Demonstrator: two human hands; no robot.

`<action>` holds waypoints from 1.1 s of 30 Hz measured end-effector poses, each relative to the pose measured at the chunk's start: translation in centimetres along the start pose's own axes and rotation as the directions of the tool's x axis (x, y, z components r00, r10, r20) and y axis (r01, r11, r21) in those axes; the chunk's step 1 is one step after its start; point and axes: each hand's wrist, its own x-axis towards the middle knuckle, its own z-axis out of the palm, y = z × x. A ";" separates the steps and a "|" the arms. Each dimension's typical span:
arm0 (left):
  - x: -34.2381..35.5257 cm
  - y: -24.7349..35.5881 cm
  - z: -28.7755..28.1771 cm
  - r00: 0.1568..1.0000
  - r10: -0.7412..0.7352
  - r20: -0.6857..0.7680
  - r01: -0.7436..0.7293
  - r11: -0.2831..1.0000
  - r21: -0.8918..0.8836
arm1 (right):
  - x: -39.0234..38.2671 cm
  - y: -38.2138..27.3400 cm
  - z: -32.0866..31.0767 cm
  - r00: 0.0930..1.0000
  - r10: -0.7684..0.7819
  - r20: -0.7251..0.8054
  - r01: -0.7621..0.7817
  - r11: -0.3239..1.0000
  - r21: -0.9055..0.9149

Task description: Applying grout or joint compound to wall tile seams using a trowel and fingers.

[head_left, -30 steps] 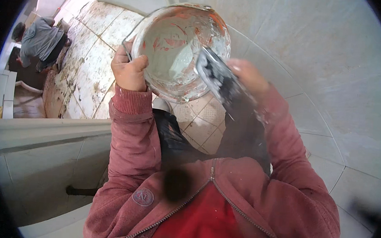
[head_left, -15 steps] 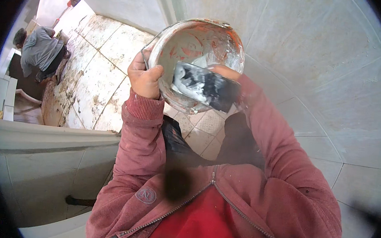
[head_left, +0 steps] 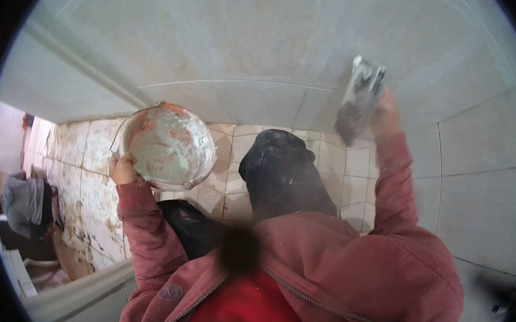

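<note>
My left hand (head_left: 124, 169) is closed on the near-left rim of a round bucket (head_left: 205, 157) and tips its mouth toward me. Pale paste and orange-red smears coat the bucket's inside, and its wire handle hangs at the left. Out to the right, my right hand (head_left: 387, 115) grips a flat rectangular float (head_left: 361, 96) smeared with white paste. Motion blurs the float and the fingers. The float stands on edge close to the tiled wall (head_left: 230, 51); whether it touches, I cannot tell.
Pale tiles with thin joints line the wall in front and on the right. Patterned floor tiles (head_left: 330, 160) lie below, around my dark-trousered legs (head_left: 281, 174). At the far left, another person (head_left: 24, 204) in a grey top bends over a mud-stained floor (head_left: 96, 203).
My right hand has taken the float out of the bucket and up to the wall at the right. The bucket is lower and farther left in my left hand. The view has turned rightward.
</note>
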 end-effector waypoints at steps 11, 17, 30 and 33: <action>2.4 -4.7 -0.8 0.986 -0.097 -0.135 0.105 0.993 0.055 | -4.1 12.3 -0.6 0.955 -0.298 0.012 0.150 0.445 -0.883; 2.9 -3.4 -1.3 0.982 -0.026 -0.188 0.054 0.988 0.146 | -2.5 16.3 3.2 0.926 -0.378 0.008 0.169 0.395 -0.903; 3.7 -4.2 -1.2 0.988 -0.049 -0.143 0.056 0.997 0.047 | -1.3 20.4 4.1 0.926 -0.374 -0.050 0.125 0.429 -0.895; 2.8 -4.0 -0.3 0.988 -0.023 -0.154 0.031 0.998 0.050 | -1.2 20.5 3.8 0.893 -0.429 -0.134 0.069 0.427 -0.901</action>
